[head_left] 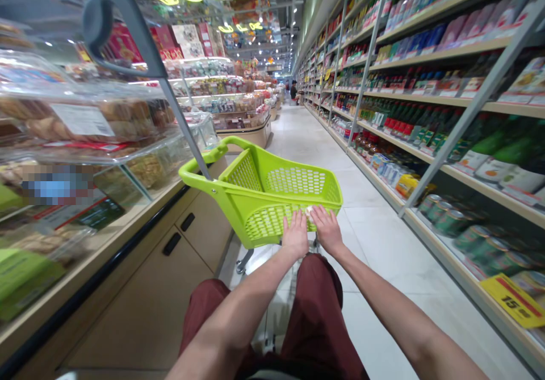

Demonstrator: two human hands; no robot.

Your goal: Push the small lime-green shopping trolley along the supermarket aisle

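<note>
Counter (140, 289): cabinet front running alongside the cart's rear; packed baked goods (80, 118) sit above, leaving little room on that side.
Grey pole (183, 118): slants up from the cart's rear, clear of both hands.
Green cart (293, 180): directly ahead of the knees (317, 295), long axis crossing the view, handle (190, 174) left, narrower front end right.
Left hand (297, 235): grip loose, fingers extended at the near side wall; contact looks likely.
White piece (309, 212): small, between the fingertips, nearer the right hand (327, 228); its kind is unclear.
Right hand: closer to the front end, fingers lightly bent; whether its grip pinches the piece, I cannot tell.
Floor (383, 243): open tiles between cart and shelves.
Shelves (426, 99): well apart from the right hand.
</note>
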